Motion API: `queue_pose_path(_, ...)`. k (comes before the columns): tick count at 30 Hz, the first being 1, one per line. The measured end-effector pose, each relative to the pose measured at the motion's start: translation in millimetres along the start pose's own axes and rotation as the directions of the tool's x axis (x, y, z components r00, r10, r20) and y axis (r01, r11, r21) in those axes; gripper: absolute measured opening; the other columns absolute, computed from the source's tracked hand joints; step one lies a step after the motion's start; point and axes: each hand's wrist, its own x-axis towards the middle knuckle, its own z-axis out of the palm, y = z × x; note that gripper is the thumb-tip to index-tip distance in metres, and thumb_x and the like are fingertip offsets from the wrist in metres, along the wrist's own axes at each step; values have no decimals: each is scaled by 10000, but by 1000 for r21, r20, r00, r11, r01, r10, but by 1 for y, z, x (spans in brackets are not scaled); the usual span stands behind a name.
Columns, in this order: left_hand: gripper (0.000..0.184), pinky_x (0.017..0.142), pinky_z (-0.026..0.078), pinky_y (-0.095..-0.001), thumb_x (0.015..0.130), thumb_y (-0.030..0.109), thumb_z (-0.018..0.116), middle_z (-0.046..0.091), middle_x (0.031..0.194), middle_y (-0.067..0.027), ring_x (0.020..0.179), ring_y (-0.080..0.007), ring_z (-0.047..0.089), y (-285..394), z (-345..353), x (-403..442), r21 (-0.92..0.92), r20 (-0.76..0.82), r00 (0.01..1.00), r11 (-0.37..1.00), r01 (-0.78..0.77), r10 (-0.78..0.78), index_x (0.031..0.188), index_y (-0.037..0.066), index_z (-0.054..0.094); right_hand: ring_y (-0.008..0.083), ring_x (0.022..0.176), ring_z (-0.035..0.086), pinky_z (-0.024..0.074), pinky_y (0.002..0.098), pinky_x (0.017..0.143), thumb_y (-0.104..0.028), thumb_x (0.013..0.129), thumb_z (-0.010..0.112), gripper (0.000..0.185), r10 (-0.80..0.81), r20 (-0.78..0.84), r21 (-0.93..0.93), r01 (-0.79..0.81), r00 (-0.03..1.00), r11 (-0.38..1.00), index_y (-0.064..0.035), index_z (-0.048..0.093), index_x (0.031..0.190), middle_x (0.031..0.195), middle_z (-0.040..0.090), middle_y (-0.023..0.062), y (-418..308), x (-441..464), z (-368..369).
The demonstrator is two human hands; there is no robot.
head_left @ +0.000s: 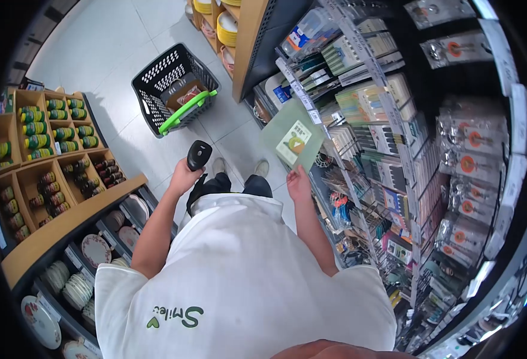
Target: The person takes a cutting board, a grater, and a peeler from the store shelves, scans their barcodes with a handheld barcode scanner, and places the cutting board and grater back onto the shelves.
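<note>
One black shopping basket [145, 105] stands on the floor, its single green handle [182, 112] lowered. The left hand [185, 177] closes around one barcode scanner [199, 155], apparently for aiming. Beside the display rack [302, 96], the right hand [300, 184] pinches one flat green package [293, 140], probably keeping its label visible.

Upper garment: loose white shirt [233, 257], visibly creased, with short, wide sleeves [365, 293]. Chest marking, left side: green lettering [185, 316] beginning "Smile", dark-edged, with a small green heart [153, 323] adjacent. Lower garment: dark trousers [257, 187]. Footwear: pale greyish shoes [262, 167] with rounded toes. Forearms [156, 236]: uncovered.
</note>
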Motion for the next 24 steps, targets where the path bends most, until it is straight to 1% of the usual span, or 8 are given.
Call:
queue_pose_path(9,132,544,440,-269,748,58,684,568,634,-11,569,-95,529,23,-18,-6,24,-15,990,990,-138,138,787,6,569,122,687,557,492,252,640,-198,863,652,168,-111,14,126,109,994,986,-82,562,945,769,566,11,-20,18,28)
queue_pose_path(12,128,527,433,-265,748,68,689,563,627,-5,559,-87,524,30,-28,-14,24,-36,988,989,-148,149,764,14,574,119,675,557,492,254,630,-191,851,667,174,-46,11,18,45,999,999,-80,558,931,763,567,13,-10,-6,30)
queue_pose_path(16,117,497,427,-239,763,103,686,595,636,-22,551,-91,559,28,-40,-4,-96,-131,984,987,-131,118,756,21,603,111,645,549,489,255,614,-190,863,647,152,206,128,-4,-207,970,978,-91,552,927,762,569,6,2,-53,41)
queue_pose_path(18,112,495,422,-238,776,111,681,601,667,-20,563,-94,576,58,-35,-12,-279,-207,965,936,-214,159,766,30,604,109,637,547,486,254,607,-188,872,634,137,320,160,-22,-320,934,947,-96,550,929,764,572,4,5,-82,60)
queue_pose_path(20,114,507,431,-237,792,116,683,607,699,-17,591,-99,594,66,-37,-4,-271,-191,968,939,-212,164,812,34,606,94,676,548,471,242,613,-213,880,623,159,339,358,-231,-269,870,935,-118,574,997,785,575,-16,8,-115,82)
queue_pose_path(21,122,518,434,-233,799,124,685,609,712,-13,603,-97,595,75,-32,-4,-376,-240,957,893,-248,165,831,37,607,85,686,550,471,239,622,-198,898,595,169,342,404,-304,-229,848,925,-104,578,1037,836,600,-19,9,-129,94)
queue_pose_path(22,131,528,436,-229,806,132,687,612,725,-9,615,-94,596,82,-29,-4,-474,-288,944,832,-287,162,851,39,607,85,686,550,471,239,622,-198,898,595,169,339,415,-306,-221,844,926,-104,578,1037,836,600,-19,11,-143,107)
queue_pose_path(24,217,670,496,-267,848,121,639,628,905,-32,773,-122,612,110,-25,-15,-709,-335,928,605,-361,161,1038,29,592,81,698,548,468,235,635,-183,909,578,192,220,537,-406,21,815,914,-92,576,1079,881,618,-13,14,-165,131)
